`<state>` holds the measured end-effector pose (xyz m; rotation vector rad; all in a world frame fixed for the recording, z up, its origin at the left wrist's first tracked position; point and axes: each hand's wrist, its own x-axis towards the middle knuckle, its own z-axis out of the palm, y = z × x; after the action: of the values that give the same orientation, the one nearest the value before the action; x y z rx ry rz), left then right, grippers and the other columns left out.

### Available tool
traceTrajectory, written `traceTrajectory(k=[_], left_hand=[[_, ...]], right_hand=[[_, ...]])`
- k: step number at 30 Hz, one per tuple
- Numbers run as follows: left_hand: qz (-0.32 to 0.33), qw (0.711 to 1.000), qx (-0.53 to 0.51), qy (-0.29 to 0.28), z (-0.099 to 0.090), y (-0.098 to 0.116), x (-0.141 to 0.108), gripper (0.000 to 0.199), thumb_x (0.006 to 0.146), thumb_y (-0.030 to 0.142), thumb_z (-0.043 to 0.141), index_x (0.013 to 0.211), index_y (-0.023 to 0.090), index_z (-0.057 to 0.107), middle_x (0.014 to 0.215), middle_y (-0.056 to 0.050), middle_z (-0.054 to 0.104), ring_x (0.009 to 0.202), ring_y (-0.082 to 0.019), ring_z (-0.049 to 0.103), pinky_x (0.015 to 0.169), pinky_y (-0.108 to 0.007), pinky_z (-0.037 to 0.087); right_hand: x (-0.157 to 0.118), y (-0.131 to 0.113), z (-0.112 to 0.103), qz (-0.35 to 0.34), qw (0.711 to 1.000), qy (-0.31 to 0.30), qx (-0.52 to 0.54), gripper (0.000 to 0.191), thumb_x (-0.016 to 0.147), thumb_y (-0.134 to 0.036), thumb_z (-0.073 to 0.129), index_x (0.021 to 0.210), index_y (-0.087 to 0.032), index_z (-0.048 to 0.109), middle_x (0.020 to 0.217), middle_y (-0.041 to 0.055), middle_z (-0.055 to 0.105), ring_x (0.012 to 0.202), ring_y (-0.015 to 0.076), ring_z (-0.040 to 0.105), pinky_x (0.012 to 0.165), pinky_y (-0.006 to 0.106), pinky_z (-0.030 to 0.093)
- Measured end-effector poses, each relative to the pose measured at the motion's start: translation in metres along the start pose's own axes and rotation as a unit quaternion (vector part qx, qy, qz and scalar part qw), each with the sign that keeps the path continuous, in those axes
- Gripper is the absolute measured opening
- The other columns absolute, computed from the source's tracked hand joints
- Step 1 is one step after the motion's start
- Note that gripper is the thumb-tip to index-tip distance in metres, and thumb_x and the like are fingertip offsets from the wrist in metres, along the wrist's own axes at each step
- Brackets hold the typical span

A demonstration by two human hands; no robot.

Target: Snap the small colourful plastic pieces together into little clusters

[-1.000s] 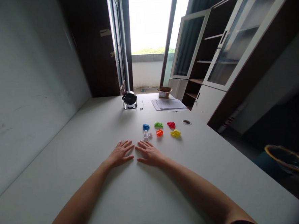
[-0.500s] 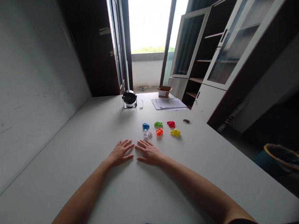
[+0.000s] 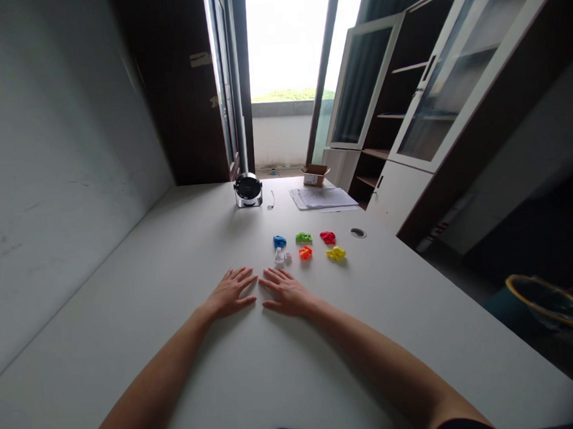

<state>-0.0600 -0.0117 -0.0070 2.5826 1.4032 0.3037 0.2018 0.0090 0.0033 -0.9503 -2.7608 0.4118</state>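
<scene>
My left hand (image 3: pixel 230 293) lies flat on the white table (image 3: pixel 219 387), fingers spread and holding nothing. Close beside it my right hand (image 3: pixel 286 292) also rests flat, fingers apart; the fingertips of the two hands almost meet. Just beyond my right hand sits a small white plastic piece (image 3: pixel 282 257). An orange piece (image 3: pixel 306 253) and a yellow piece (image 3: pixel 336 254) continue that row to the right. Behind them are a blue piece (image 3: pixel 279 241), a green piece (image 3: pixel 304 238) and a red piece (image 3: pixel 327 238). They look like small toy figures or vehicles, too small to tell.
A black round fan (image 3: pixel 249 189) stands at the table's far edge, with a thin cord (image 3: pixel 271 202) beside it. Papers (image 3: pixel 324 198) and an open cardboard box (image 3: pixel 316 175) lie far right. A cable hole (image 3: pixel 358 233) is near the right edge. A wall (image 3: pixel 71 189) bounds the left.
</scene>
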Motion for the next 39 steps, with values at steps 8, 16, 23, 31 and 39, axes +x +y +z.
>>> traceTrajectory(k=[8,16,23,31,39], left_hand=[[0.001,1.000,-0.005,0.003,0.0017,-0.0020,0.0004,0.066,0.091,0.063,0.046,0.150,0.035,0.036,0.160,-0.003,0.029,0.148,-0.028,0.023,0.121,-0.050,0.015],[0.001,1.000,-0.003,0.001,0.0006,-0.0009,-0.0001,0.066,0.091,0.063,0.047,0.150,0.036,0.035,0.160,-0.003,0.029,0.149,-0.027,0.022,0.121,-0.050,0.016],[0.002,1.000,-0.003,0.004,0.0014,-0.0013,0.0003,0.066,0.091,0.063,0.047,0.150,0.035,0.036,0.160,-0.004,0.030,0.148,-0.028,0.023,0.121,-0.049,0.016],[0.006,1.000,0.013,0.001,-0.0017,0.0026,-0.0016,0.065,0.093,0.064,0.041,0.151,0.037,0.032,0.161,-0.002,0.028,0.149,-0.028,0.022,0.120,-0.049,0.016],[0.011,1.000,0.013,0.004,-0.0012,0.0011,-0.0016,0.065,0.093,0.063,0.042,0.151,0.036,0.033,0.160,-0.003,0.029,0.148,-0.028,0.022,0.120,-0.050,0.016]], right_hand=[[-0.0001,-0.0009,-0.0012,0.002,1.000,-0.003,0.003,0.076,0.090,-0.067,0.048,0.153,-0.027,0.032,0.161,0.0066,0.023,0.148,0.0292,0.020,0.122,0.047,0.015],[-0.0005,-0.0009,-0.0015,0.001,1.000,-0.002,0.000,0.077,0.090,-0.067,0.047,0.153,-0.027,0.032,0.161,0.0071,0.022,0.148,0.0294,0.020,0.122,0.047,0.015],[-0.0001,-0.0004,-0.0001,0.000,1.000,0.001,-0.002,0.076,0.091,-0.067,0.048,0.153,-0.026,0.032,0.161,0.0074,0.023,0.148,0.0294,0.021,0.121,0.047,0.016],[0.0001,-0.0004,-0.0007,-0.001,1.000,0.002,-0.002,0.077,0.091,-0.067,0.047,0.153,-0.026,0.033,0.161,0.0073,0.024,0.148,0.0293,0.021,0.122,0.047,0.016],[0.0007,0.0014,0.0031,-0.010,0.999,0.036,0.007,0.068,0.089,-0.062,0.053,0.146,-0.025,0.046,0.154,0.0080,0.039,0.143,0.0290,0.033,0.119,0.046,0.024]])
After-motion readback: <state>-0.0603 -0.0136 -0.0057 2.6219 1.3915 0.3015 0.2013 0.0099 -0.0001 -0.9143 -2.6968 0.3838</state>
